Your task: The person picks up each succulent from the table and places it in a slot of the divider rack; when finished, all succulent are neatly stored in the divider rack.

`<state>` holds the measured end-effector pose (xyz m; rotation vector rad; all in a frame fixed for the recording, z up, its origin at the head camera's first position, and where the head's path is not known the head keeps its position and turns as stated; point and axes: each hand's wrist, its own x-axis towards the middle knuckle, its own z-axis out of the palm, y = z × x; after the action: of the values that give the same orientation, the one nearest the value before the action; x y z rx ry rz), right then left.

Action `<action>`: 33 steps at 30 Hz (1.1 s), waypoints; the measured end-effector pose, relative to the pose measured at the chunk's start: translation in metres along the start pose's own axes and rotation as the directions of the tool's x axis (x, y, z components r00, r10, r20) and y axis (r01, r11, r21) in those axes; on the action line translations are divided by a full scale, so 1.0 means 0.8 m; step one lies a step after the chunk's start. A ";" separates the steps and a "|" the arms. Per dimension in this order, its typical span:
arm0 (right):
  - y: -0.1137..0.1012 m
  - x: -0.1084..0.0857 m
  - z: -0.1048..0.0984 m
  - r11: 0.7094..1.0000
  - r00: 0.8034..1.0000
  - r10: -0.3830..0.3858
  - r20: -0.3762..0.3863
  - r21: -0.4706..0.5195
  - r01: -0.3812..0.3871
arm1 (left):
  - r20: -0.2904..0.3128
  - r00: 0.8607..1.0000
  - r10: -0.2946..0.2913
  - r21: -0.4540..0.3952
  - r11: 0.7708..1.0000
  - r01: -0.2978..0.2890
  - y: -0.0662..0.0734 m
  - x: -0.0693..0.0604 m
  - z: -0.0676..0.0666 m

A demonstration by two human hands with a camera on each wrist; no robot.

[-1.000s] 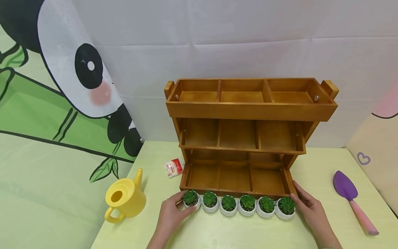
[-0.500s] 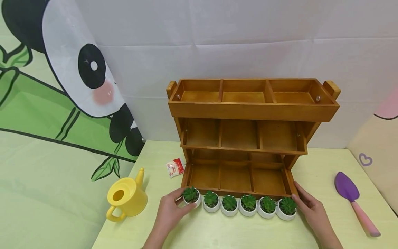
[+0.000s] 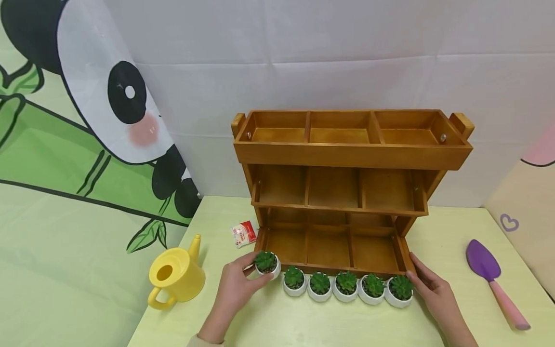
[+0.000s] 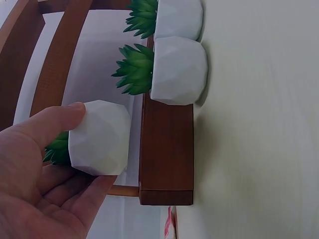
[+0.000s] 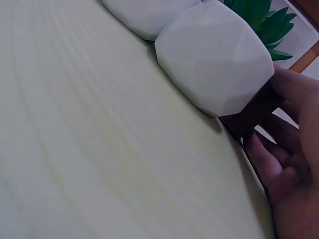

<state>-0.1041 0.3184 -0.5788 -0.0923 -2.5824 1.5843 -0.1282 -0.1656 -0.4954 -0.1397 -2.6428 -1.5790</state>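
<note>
My left hand (image 3: 234, 286) pinches a white faceted pot (image 4: 101, 142) with a green succulent between thumb and fingers. The left wrist view shows this pot raised off the table, beside the bottom tray's front board (image 4: 167, 149). Several matching potted succulents (image 3: 320, 286) stand in a row along the front of the three-tier wooden plant shelf (image 3: 351, 155). At the shelf's lower right corner, my right hand (image 3: 438, 291) grips the bottom tray's end, thumb near the front and fingers along the side. Its thumb is close to the rightmost pot (image 5: 212, 59).
On the left stands a yellow watering can (image 3: 179, 274). A small red and white packet (image 3: 244, 234) lies beside the shelf's left side. To the right lies a purple trowel (image 3: 483, 260) with a pink handle. A printed cloth (image 3: 208, 96) hangs behind.
My left hand has lifted the leftmost potted succulent up and forward, away from the row, toward the bottom tray's left end. The right hand stays at the shelf corner.
</note>
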 end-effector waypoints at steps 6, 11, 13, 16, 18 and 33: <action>0.002 0.002 0.000 1.000 1.000 -0.012 -0.009 -0.002 0.012 | -0.007 1.000 0.010 0.010 1.000 -0.010 0.000 0.016 0.000; 0.003 0.002 0.000 1.000 1.000 -0.010 -0.006 -0.002 0.010 | -0.003 1.000 -0.001 0.002 1.000 0.001 -0.001 0.029 0.003; 0.002 0.002 0.000 1.000 1.000 -0.012 -0.008 -0.003 0.012 | -0.004 1.000 0.001 -0.001 1.000 -0.001 -0.002 0.034 0.006; 0.001 0.001 0.000 1.000 1.000 -0.017 -0.011 -0.004 0.017 | -0.007 1.000 0.009 -0.015 1.000 -0.009 -0.003 0.042 0.012; 0.001 0.001 0.001 1.000 1.000 -0.018 -0.012 -0.001 0.018 | -0.009 1.000 0.020 -0.017 1.000 -0.020 -0.003 0.046 0.015; 0.004 0.001 0.000 1.000 1.000 -0.015 -0.020 -0.025 0.014 | 0.005 1.000 -0.002 -0.014 1.000 0.002 -0.009 0.076 0.044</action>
<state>-0.1051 0.3198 -0.5820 -0.0911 -2.5821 1.5386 -0.1893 -0.1354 -0.5125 -0.1415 -2.6372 -1.5999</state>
